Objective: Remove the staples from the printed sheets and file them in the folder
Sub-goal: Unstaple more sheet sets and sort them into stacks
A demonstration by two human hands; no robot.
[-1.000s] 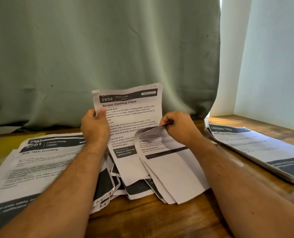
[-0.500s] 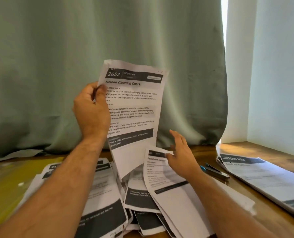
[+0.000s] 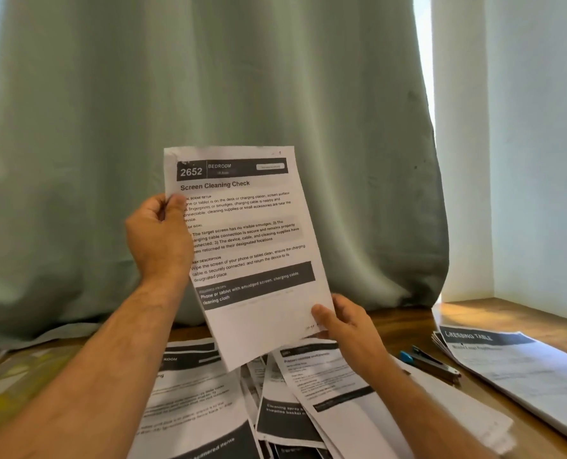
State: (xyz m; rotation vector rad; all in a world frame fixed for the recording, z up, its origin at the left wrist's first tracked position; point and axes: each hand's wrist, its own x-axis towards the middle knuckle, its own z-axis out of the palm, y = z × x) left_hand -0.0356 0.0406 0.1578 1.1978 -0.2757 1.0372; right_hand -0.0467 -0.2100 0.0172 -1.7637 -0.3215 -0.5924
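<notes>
- Loose pages (image 3: 209, 402) cover the surface (image 3: 408, 321) at lower centre; a neat stack (image 3: 520, 369) lies lower right.
- Lifted sheet (image 3: 242, 246), mid-frame: left hand (image 3: 158, 236) pinches its left edge, right hand (image 3: 348, 329) its bottom corner.
- Likely next: file it; no folder is clearly visible.
- Stapler-like tool (image 3: 431, 362) lies beside the stack.

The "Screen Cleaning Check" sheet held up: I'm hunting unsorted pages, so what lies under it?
Under the white "Screen Cleaning Check" sheet, overlapping black-and-white printed sheets lie spread on the wooden table. The held sheet covers their top edges, and what lies beneath them is hidden.
</notes>
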